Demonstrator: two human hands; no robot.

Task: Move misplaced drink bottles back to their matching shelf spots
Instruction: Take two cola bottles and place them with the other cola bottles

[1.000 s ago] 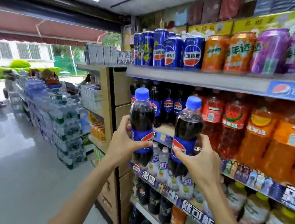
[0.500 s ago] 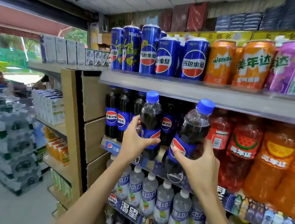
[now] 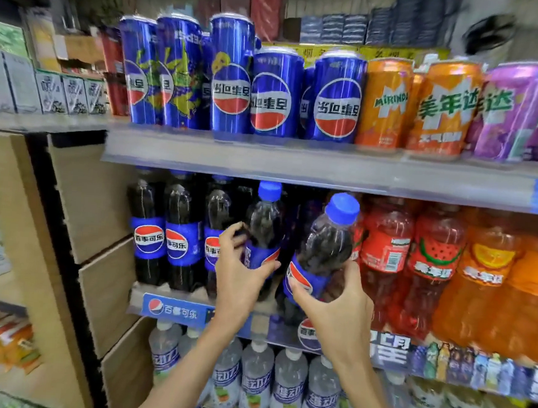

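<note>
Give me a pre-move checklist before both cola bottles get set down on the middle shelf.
1. Left hand grips the left cola bottle at its label: ok.
2. Right hand grips the right cola bottle at its label: ok.
3. Right bottle upright: not ok, it tilts with its cap toward the right.
4. Matching spot: ok, both sit in front of the dark cola bottles, left of the red drink bottles.
5. Caps clear of the upper shelf edge: ok, both blue caps are below it.
6. Free gap on the shelf behind the held bottles: cannot tell, hands and bottles hide it.
</note>
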